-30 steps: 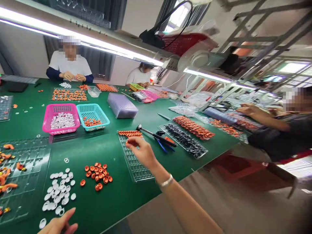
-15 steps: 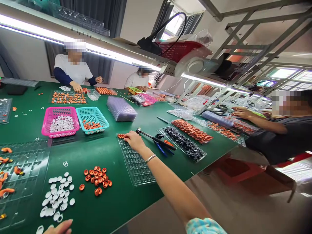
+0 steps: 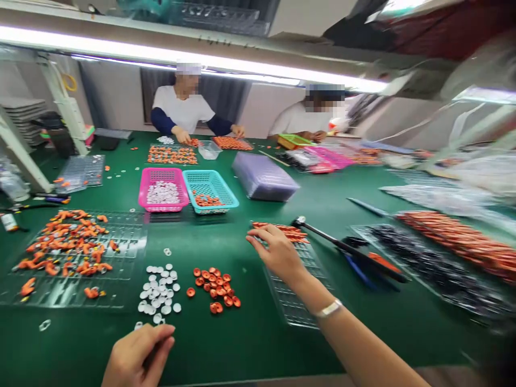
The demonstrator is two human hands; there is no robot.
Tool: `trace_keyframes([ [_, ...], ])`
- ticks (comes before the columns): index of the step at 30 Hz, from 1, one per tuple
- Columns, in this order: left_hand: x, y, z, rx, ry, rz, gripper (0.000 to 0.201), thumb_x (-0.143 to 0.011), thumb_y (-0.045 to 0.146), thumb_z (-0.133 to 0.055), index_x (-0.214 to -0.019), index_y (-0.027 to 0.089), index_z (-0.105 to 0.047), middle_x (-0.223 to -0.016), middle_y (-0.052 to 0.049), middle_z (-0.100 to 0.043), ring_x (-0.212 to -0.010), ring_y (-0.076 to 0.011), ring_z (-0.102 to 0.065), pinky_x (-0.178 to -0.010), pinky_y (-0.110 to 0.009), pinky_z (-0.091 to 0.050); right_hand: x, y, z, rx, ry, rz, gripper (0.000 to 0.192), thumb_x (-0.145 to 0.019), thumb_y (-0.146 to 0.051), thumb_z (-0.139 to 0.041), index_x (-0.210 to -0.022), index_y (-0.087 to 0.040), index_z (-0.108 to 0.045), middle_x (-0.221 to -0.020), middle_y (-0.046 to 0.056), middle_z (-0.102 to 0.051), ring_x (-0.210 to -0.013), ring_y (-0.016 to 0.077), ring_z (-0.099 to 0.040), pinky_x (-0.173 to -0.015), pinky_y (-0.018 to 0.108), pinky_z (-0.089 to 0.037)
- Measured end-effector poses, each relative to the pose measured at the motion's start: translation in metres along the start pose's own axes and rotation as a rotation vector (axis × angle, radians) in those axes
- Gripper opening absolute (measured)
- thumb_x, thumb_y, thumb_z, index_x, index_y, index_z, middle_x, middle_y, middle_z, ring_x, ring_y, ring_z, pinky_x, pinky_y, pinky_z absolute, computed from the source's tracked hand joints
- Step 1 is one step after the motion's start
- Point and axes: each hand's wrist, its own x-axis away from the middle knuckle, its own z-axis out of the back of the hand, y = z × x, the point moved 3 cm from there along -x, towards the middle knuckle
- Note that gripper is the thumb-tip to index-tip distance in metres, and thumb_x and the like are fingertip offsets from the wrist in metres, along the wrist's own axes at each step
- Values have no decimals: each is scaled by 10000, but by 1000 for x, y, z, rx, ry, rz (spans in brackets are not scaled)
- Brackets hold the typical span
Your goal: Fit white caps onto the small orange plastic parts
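While our right hand (image 3: 278,252) reaches over the near end of the clear grid tray (image 3: 294,290), its fingers are spread apart and hold nothing that we can see; the fingertips are just beside the row of orange parts (image 3: 282,230) at the far end of this tray. Our left hand (image 3: 139,355) is low at the near edge of the green counter (image 3: 242,333), with fingers curled together; we cannot tell if something small is inside. It is just beside the pile of white caps (image 3: 158,290), and the pile of orange rings (image 3: 213,287) lies to the right of these caps. A hammer (image 3: 346,248) lies right of the tray, over blue-handled pliers (image 3: 363,269). Further away stand a pink basket (image 3: 163,189) and a teal basket (image 3: 209,189). Two other people sit at the far side.
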Motion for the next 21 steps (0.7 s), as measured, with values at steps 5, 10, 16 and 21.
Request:
trace_keyframes([
  [5, -19, -39, 66, -368, 42, 380, 195, -901, 335, -569, -936, 205, -710, -917, -79, -726, -883, -300, -683, -810, -427, -523, 52, -80, 5, -267, -9, 230, 217, -987, -306, -514, -977, -205, -706, -894, 86, -668, -830, 231, -665, -749, 354, -569],
  [10, -24, -65, 103, -339, -76, 509, 131, -801, 313, -637, -811, 241, -745, -851, -23, -691, -784, -244, -687, -721, -338, -532, 88, -119, 6, -507, -18, 237, 160, -963, -220, -551, -1000, -239, -706, -912, 81, -678, -806, 217, -697, -687, 299, -601],
  [16, -30, -67, 112, -199, -56, 563, 165, -812, 295, -623, -675, 227, -687, -751, -11, -665, -714, -221, -635, -690, -311, -486, 104, -143, 6, -672, -13, 199, 200, -888, -158, -613, -1016, -279, -707, -864, 88, -688, -757, 257, -705, -625, 336, -614],
  [21, -30, -30, 79, 101, -28, 579, 226, -882, 410, -584, -829, 204, -662, -800, -31, -714, -770, -211, -673, -711, -293, -535, 111, -183, 0, -836, -34, 219, 247, -875, -115, -654, -1070, -266, -652, -835, 64, -664, -704, 212, -671, -611, 298, -599],
])
